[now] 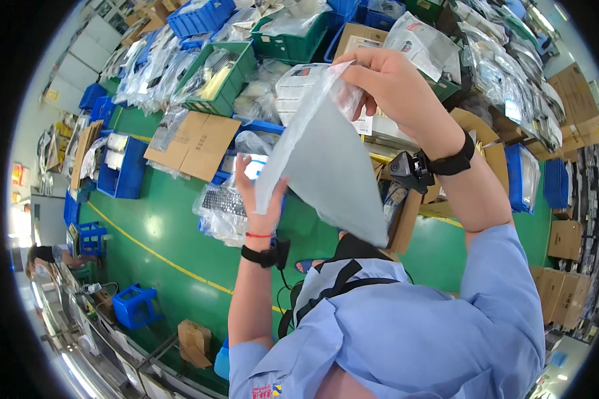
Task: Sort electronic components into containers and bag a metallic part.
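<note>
A whitish translucent plastic bag hangs in front of me, spread between both hands. At its upper corner, my right hand pinches the edge between thumb and fingers. Lower down on the left, my left hand has the bag's other edge between its thumb and upright fingers. The broad side of the bag slants down toward my lap. Below and behind my left hand lies a dark keyboard in clear plastic wrap, partly covered by my arm.
Green crates and blue bins full of wrapped parts fill the far side. A flattened cardboard box lies beyond my left hand. A blue stool stands left on the green floor. Cartons are stacked at right.
</note>
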Demonstrator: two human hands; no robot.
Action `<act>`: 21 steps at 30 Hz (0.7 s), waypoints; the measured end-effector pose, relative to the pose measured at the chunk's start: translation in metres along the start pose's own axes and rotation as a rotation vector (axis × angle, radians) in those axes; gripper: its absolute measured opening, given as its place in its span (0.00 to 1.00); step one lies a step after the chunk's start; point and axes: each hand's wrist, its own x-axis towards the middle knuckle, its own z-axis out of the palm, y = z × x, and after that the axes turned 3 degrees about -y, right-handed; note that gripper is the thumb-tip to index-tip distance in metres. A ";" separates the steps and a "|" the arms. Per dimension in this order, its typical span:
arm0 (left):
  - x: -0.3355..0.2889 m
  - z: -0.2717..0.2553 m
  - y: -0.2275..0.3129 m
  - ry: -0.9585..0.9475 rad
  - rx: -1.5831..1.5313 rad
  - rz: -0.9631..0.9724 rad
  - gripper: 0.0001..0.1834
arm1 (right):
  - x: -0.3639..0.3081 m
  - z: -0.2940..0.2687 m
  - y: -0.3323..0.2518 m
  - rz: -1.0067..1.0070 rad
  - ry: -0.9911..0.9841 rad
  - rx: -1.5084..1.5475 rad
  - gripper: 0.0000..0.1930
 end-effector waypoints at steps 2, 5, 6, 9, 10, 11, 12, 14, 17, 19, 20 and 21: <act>0.038 0.014 -0.017 -0.053 -0.120 -0.090 0.36 | 0.012 -0.039 0.025 0.113 -0.012 0.072 0.11; 0.081 0.051 0.001 -0.085 -0.471 -0.113 0.11 | 0.030 -0.102 0.073 0.224 -0.075 0.030 0.11; 0.094 0.060 -0.003 -0.101 -0.528 -0.187 0.09 | 0.036 -0.123 0.094 0.253 -0.090 -0.002 0.12; 0.123 0.092 -0.012 -0.246 -0.597 -0.588 0.13 | 0.054 -0.181 0.176 0.295 -0.153 -0.079 0.11; 0.124 0.095 -0.011 -0.296 -0.581 -0.669 0.15 | 0.057 -0.189 0.201 0.316 -0.190 -0.100 0.11; 0.125 0.103 -0.020 -0.302 -0.612 -0.735 0.17 | 0.058 -0.195 0.221 0.317 -0.211 -0.109 0.13; 0.125 0.108 -0.027 -0.313 -0.597 -0.790 0.16 | 0.060 -0.194 0.240 0.343 -0.197 -0.044 0.13; 0.129 0.116 -0.040 -0.331 -0.577 -0.887 0.16 | 0.063 -0.190 0.273 0.386 -0.164 0.070 0.12; 0.131 0.125 -0.053 -0.217 -0.556 -0.877 0.15 | 0.070 -0.185 0.317 0.479 -0.031 0.309 0.13; 0.124 0.117 -0.077 -0.118 -0.502 -0.882 0.15 | 0.070 -0.185 0.364 0.497 0.090 0.449 0.12; 0.115 0.107 -0.092 -0.070 -0.474 -0.888 0.14 | 0.064 -0.180 0.403 0.513 0.174 0.520 0.12; 0.101 0.098 -0.111 -0.082 -0.354 -0.765 0.13 | 0.055 -0.172 0.449 0.529 0.268 0.586 0.11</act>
